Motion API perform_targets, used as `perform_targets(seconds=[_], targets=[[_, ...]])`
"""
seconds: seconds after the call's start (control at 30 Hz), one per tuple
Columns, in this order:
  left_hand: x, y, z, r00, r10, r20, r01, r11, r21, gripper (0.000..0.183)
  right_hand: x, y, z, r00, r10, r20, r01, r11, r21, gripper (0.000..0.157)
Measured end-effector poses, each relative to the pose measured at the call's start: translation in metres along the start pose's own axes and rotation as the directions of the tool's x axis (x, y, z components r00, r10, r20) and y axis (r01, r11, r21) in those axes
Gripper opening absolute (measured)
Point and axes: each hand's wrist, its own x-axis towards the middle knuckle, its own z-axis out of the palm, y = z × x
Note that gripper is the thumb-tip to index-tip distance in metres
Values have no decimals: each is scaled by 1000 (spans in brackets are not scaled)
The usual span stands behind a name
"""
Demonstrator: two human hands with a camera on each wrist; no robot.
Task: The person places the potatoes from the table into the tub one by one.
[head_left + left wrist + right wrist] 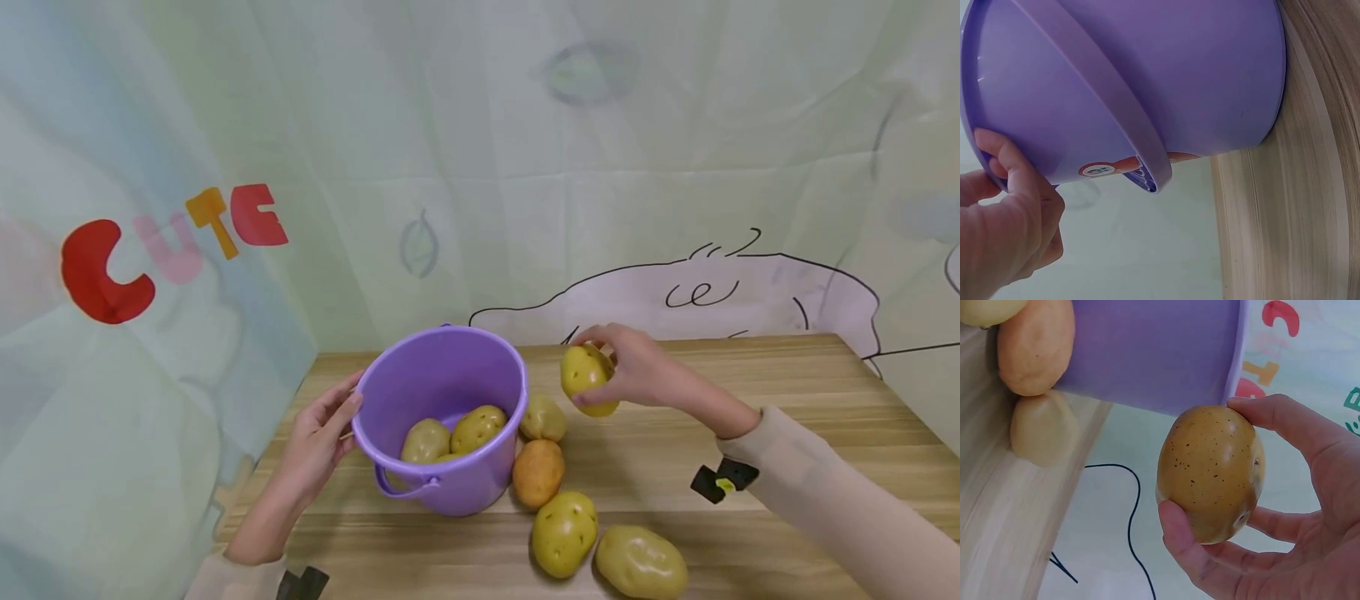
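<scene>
A purple bucket [468, 492] stands on the table with its open top tipped a little toward me. My left hand [315, 442] holds the bucket's rim at the left side; in the left wrist view, the fingers [1022, 169] bend over that rim. Inside lie several potatoes, among them a pale one [426, 442] and a yellow one [480, 427]. To the right of the bucket, my right hand [637, 367] grips a yellow, speckled potato [585, 372] above the table. Thumb and fingers close round this potato [1210, 475] in the right wrist view.
Beside the bucket, a row on the wooden table [787, 492] runs toward me: a pale potato [543, 418], an orange-brown one [537, 473], a yellow one [564, 535] and a large pale one [641, 562]. A printed curtain [480, 183] hangs behind and at left.
</scene>
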Motion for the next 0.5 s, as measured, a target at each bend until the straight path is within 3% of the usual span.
perform_targets(seconds=[0.5], targets=[[0,3,1,1000,-16,-15,16,1000,-26,53,9,-25,-8,1000,-4,-16,5,1000,22,72]])
